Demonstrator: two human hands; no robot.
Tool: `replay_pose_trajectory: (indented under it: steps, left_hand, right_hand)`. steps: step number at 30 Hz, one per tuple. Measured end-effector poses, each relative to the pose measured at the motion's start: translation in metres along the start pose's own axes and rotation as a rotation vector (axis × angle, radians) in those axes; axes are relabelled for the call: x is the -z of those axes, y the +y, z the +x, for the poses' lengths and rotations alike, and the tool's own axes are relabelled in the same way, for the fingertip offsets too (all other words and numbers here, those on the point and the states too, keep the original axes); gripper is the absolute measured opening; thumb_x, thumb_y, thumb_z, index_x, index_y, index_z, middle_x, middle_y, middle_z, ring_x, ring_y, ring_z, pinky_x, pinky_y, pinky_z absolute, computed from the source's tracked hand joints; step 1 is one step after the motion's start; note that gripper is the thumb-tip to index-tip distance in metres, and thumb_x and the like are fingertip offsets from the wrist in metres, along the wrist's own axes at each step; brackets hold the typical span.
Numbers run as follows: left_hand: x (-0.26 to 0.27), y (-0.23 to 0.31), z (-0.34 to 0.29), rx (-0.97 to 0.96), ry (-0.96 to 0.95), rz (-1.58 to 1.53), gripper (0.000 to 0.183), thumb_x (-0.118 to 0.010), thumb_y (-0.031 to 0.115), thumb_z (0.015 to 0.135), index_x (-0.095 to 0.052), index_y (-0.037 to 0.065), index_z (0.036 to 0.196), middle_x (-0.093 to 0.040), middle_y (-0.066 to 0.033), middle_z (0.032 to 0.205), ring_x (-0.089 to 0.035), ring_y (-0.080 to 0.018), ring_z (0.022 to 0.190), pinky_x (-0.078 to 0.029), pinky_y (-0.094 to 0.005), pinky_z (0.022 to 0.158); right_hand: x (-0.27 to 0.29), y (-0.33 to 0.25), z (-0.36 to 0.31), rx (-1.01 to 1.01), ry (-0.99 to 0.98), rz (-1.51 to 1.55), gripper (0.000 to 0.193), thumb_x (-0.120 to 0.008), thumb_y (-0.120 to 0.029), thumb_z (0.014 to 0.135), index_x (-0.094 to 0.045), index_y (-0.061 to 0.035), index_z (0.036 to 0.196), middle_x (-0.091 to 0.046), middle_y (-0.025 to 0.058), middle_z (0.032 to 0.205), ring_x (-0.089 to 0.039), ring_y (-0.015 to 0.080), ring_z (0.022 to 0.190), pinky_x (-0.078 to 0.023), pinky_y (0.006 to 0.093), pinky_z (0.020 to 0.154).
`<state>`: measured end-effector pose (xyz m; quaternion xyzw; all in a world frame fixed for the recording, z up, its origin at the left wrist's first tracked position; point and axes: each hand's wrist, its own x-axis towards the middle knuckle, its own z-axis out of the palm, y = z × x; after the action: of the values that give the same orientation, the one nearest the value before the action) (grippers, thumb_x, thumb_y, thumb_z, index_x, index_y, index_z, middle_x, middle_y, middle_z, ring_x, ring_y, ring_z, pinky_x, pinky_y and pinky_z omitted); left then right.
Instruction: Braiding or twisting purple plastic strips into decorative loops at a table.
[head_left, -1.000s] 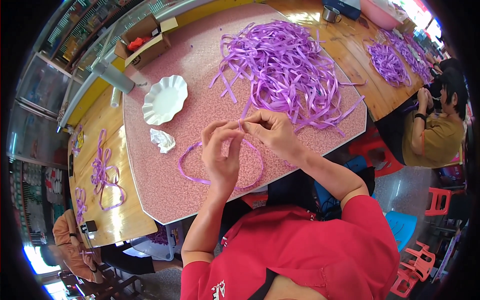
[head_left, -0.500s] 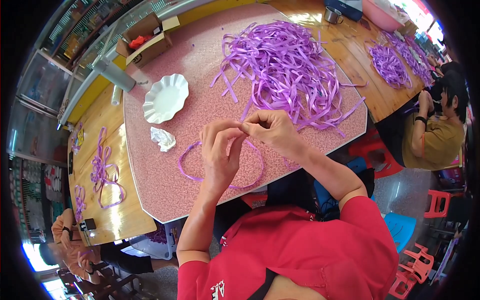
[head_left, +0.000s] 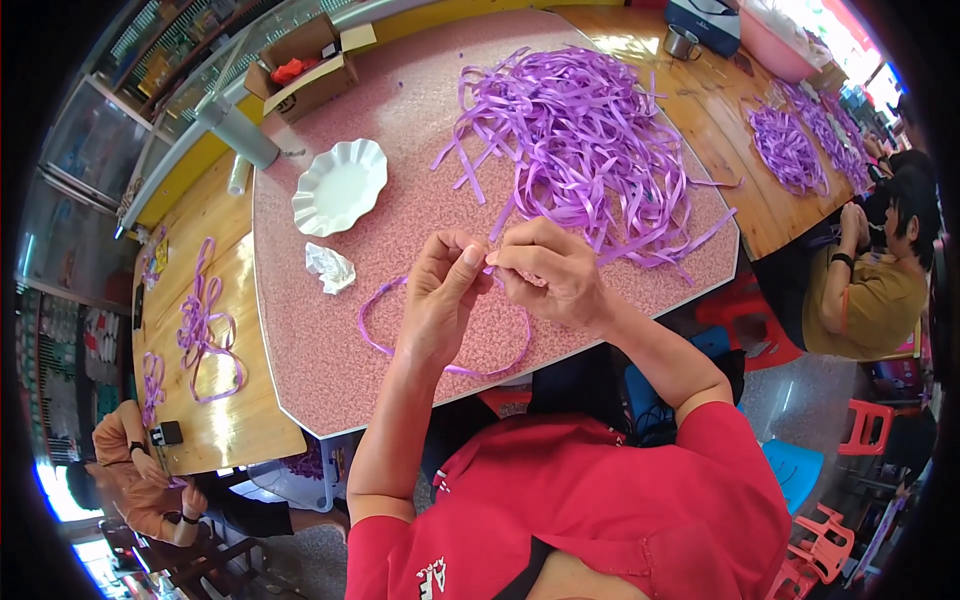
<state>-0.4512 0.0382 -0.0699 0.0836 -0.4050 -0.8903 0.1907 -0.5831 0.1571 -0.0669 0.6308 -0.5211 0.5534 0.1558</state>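
My left hand (head_left: 443, 293) and my right hand (head_left: 553, 272) meet fingertip to fingertip above the near part of the pink tabletop. Both are closed in a pinch on a narrow purple ribbon (head_left: 363, 326), whose long loop hangs beneath them over the table. Exactly what lies between the fingertips is too small to make out. Just beyond my hands spreads a large heap of purple ribbons (head_left: 585, 150). To the left of my left hand lies a crumpled white tissue (head_left: 330, 269), with a white scalloped dish (head_left: 341, 187) behind it.
A grey-green bottle (head_left: 240, 133) and an open cardboard box (head_left: 312, 92) stand at the far left. Purple ribbon loops (head_left: 205, 330) lie on the left wooden table. More ribbons (head_left: 787, 150) and a metal cup (head_left: 681, 43) are on the right one. Other people sit at both sides.
My left hand has turned so its thumb shows on top, and my right fingers have curled in more. The ribbon loop still hangs in about the same place. The view has shifted slightly.
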Motion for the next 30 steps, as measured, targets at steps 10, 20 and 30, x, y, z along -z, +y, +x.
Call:
replay_pose_trajectory:
  steps: [10, 20, 30]
  left_hand:
    - [-0.006, -0.007, -0.005, -0.284, 0.123, 0.314, 0.035, -0.063, 0.008, 0.097, -0.05, 0.003, 0.13, -0.063, -0.0051, 0.102, -0.057, -0.0106, 0.089, -0.048, -0.0254, 0.08]
    - [-0.011, -0.017, -0.01, -0.495, 0.158, 0.674, 0.052, -0.059, -0.004, 0.095, -0.039, 0.004, 0.142, -0.054, -0.0025, 0.103, -0.052, -0.009, 0.093, -0.045, -0.0229, 0.081]
    - [-0.008, -0.025, -0.006, -0.485, 0.127, 0.513, 0.051, -0.059, -0.007, 0.094, -0.039, 0.006, 0.139, -0.055, -0.0035, 0.102, -0.052, -0.0078, 0.089, -0.045, -0.0201, 0.074]
  right_hand:
    - [0.001, -0.005, -0.006, -0.163, -0.042, 0.057, 0.028, -0.074, 0.01, 0.075, -0.067, -0.0035, 0.099, -0.062, 0.006, 0.093, -0.055, 0.0092, 0.062, -0.043, 0.0248, 0.049]
    - [0.002, -0.01, -0.004, -0.251, -0.071, 0.107, 0.022, -0.073, 0.007, 0.079, -0.067, -0.0025, 0.098, -0.062, 0.0056, 0.093, -0.054, 0.0072, 0.062, -0.043, 0.0227, 0.052]
    - [0.002, -0.02, 0.006, -0.702, -0.11, 0.325, 0.007, -0.066, -0.005, 0.091, -0.065, 0.0002, 0.095, -0.059, -0.0013, 0.081, -0.053, 0.0041, 0.067, -0.04, 0.0212, 0.055]
